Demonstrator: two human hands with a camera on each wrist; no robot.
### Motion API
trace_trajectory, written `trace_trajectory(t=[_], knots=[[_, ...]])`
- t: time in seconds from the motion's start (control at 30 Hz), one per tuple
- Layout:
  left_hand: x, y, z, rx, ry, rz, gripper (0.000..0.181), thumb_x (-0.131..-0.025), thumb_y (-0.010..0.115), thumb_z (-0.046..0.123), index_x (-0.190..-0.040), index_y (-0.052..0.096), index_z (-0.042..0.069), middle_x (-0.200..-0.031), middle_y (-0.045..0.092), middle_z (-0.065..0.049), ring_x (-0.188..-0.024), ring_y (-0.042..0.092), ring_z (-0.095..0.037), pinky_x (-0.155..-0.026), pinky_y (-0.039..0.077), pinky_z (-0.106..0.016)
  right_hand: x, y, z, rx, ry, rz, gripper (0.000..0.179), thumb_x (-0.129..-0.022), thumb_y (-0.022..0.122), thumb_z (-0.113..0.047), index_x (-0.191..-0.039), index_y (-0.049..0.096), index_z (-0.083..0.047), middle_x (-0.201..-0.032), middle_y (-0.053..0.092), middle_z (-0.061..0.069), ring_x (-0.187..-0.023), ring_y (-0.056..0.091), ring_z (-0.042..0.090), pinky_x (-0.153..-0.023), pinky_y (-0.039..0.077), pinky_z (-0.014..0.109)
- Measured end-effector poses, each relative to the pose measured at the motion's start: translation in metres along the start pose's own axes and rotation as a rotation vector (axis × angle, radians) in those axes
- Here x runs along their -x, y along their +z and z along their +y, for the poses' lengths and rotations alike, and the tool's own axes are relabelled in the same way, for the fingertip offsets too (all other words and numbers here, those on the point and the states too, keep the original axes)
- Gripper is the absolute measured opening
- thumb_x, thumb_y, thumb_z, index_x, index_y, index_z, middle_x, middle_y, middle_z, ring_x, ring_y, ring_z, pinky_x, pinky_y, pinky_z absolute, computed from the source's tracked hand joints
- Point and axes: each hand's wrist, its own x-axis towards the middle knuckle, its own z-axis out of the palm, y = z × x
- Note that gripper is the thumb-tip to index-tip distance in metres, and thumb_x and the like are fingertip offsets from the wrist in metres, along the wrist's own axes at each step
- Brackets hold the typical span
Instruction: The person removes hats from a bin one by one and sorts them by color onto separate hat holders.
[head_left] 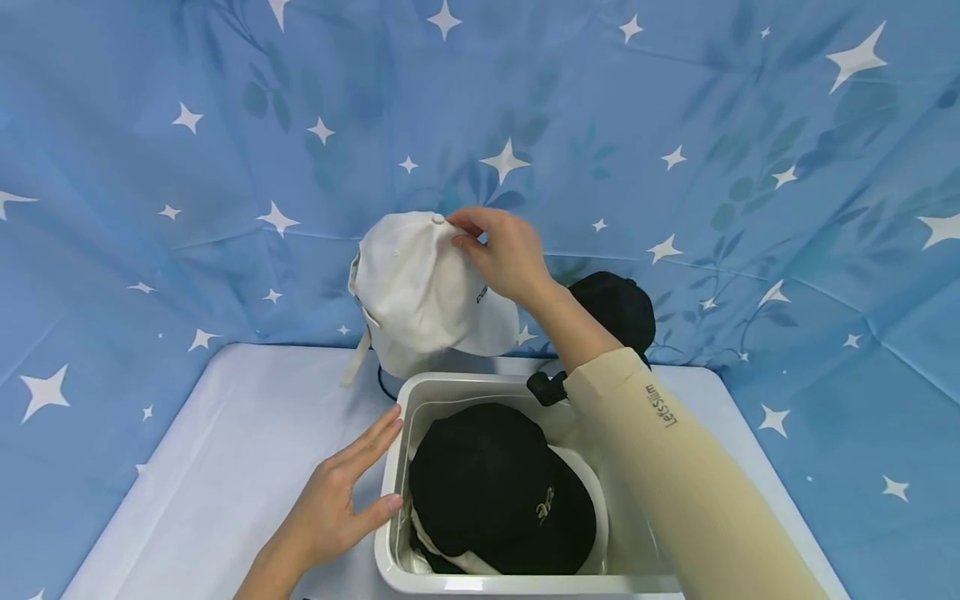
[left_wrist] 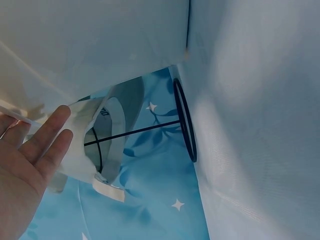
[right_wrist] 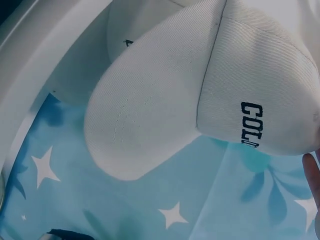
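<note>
My right hand pinches the crown of a white cap beside its top button. Dark letters on the cap's front show in the right wrist view, close to my fingertips. In the left wrist view, a black wire stand with a ring base runs up into the white cap, whose strap hangs loose. My left hand has its fingers spread against the left rim of a white bin. Inside the bin, a black cap lies over white fabric.
Behind my right forearm stands another black cap. Part of a second white item with a dark letter shows behind the cap brim. The white table meets a blue star-patterned curtain at its back edge.
</note>
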Motion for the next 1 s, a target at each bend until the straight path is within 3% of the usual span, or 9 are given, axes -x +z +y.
trace_trajectory(t=[0.63, 1.0], knots=[[-0.002, 0.001, -0.001, -0.017, 0.02, 0.002, 0.076, -0.088, 0.076, 0.017, -0.157, 0.047, 0.004, -0.166, 0.039, -0.012, -0.149, 0.043, -0.023, -0.117, 0.03, -0.016, -0.004, 0.036, 0.007, -0.007, 0.093, -0.073, 0.027, -0.104, 0.066, -0.013, -0.129, 0.075, -0.016, -0.123, 0.075, 0.004, -0.111, 0.069, 0.023, -0.091, 0.055, 0.041], [-0.001, 0.001, -0.001, -0.01, 0.008, -0.001, 0.076, -0.088, 0.076, 0.017, -0.157, 0.047, 0.004, -0.166, 0.039, -0.012, -0.149, 0.043, -0.022, -0.117, 0.03, -0.016, 0.003, 0.052, 0.011, 0.023, 0.092, -0.124, 0.03, -0.104, 0.066, -0.014, -0.133, 0.073, -0.015, -0.125, 0.075, 0.005, -0.111, 0.07, 0.024, -0.089, 0.057, 0.041]])
